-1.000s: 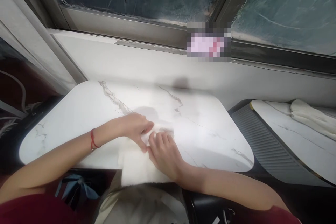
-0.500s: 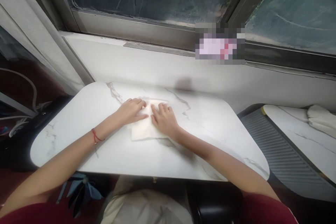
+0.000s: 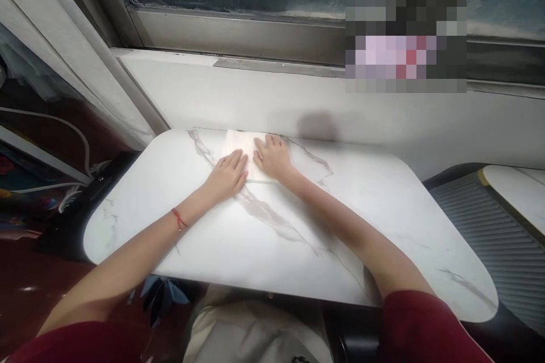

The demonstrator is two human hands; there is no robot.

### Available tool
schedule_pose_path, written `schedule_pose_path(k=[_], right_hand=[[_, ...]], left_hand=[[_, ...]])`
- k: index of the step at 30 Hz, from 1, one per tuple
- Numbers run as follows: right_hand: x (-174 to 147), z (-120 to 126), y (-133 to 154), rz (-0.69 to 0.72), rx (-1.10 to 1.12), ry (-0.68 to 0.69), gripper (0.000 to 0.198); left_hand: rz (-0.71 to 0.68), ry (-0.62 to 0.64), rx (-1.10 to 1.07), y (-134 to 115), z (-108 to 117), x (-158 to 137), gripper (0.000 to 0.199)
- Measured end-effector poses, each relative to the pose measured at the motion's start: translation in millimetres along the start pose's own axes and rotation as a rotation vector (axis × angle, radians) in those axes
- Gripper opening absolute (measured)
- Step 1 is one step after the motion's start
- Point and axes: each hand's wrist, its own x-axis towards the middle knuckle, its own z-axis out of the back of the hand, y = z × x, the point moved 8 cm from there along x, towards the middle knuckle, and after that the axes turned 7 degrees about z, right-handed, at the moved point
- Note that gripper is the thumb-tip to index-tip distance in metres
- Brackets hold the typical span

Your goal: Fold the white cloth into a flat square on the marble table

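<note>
A folded white cloth (image 3: pixel 240 142) lies flat near the far edge of a white marbled table (image 3: pixel 187 244). My left hand (image 3: pixel 230 172) rests on the cloth's near left part, fingers stretched forward over it. On its right side my right hand (image 3: pixel 273 157) lies palm down with fingers spread. Both hands press on top of the cloth and neither is wrapped round it. A red string bracelet (image 3: pixel 179 219) circles my left wrist.
Behind the table stands a white wall (image 3: pixel 255 96) below a window frame (image 3: pixel 238 34). A pale curtain (image 3: pixel 80 39) hangs at left. At right is a second marbled table (image 3: pixel 517 187) with a ribbed grey side (image 3: pixel 485 238). White cables (image 3: pixel 63 119) run at far left.
Both hands and the cloth have moved away from me to the table's far edge. The cloth now looks more compact. The view has shifted, bringing the table's right end further into the picture.
</note>
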Motion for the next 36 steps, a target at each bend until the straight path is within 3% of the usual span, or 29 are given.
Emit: schedule_pose_path(k=[5,14,18,21,25,31,33,36], right_hand=[[6,-7,-7,-0.027,0.025,-0.025,0.052],[0,-3,-2,-0.021,0.022,0.015,0.054],[-5,7,15,-0.038,-0.012,0.074,0.05],[-19,19,43,-0.054,-0.091,0.16,0.046],[-52,47,97,0.04,-0.305,0.215,0.044],[-107,83,175,0.585,-0.296,0.097,0.045],[-119,89,187,0.674,-0.249,0.046,0.044],[-129,93,199,0.718,-0.17,-0.046,0.041]], left_hand=[[-0.041,0.024,-0.032,10,-6,4,0.054],[-0.006,0.014,-0.093,12,9,9,0.044],[0.05,0.048,-0.081,13,22,16,0.037],[0.163,0.112,-0.092,21,36,15,0.033],[0.306,0.33,-0.185,35,45,1,0.026],[0.453,0.91,-0.351,46,25,-39,0.049],[0.476,1.009,-0.394,47,23,-46,0.049],[0.499,1.061,-0.388,54,25,-50,0.049]])
